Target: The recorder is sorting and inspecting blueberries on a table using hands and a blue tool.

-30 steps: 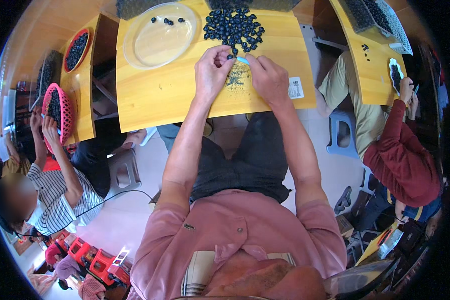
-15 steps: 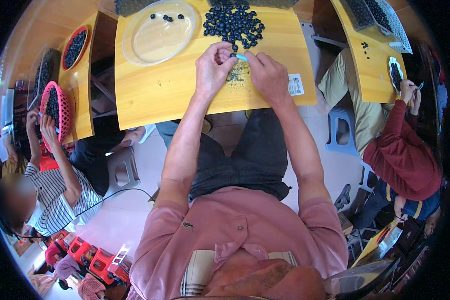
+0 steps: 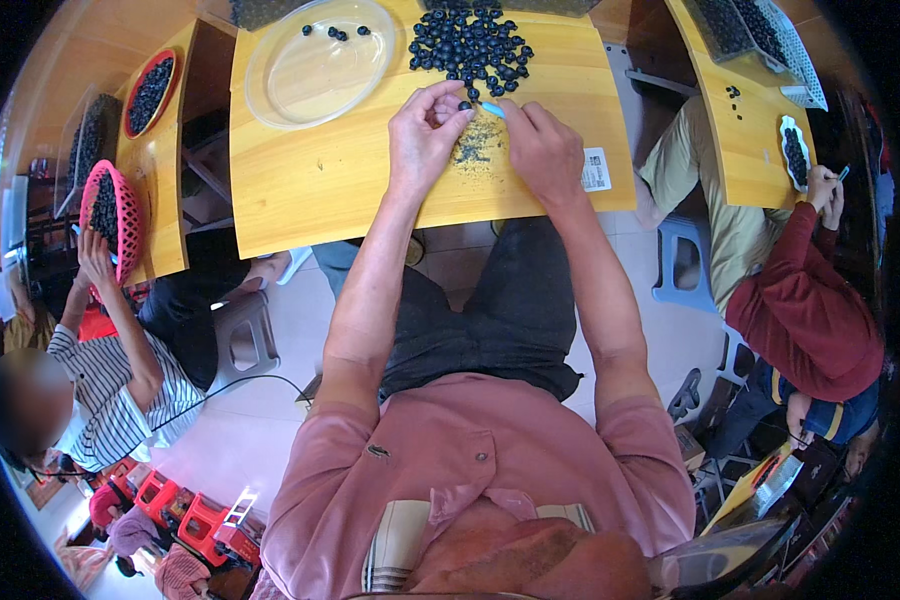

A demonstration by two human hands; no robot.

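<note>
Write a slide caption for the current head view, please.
Left hand holds a dark ball, right hand a blue tool, near more balls on a yellow table.

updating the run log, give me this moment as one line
left hand: pinching dark round piece; right hand: holding light-blue tool; pile of dark pieces: beyond hands; clear tray: left of pile, few pieces inside

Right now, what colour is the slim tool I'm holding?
The slim tool shows light blue in head view.

pink shirt (image 3: 555, 430) | short sleeves (image 3: 335, 435) | round button (image 3: 481, 457) | dark trousers (image 3: 430, 345)
</note>
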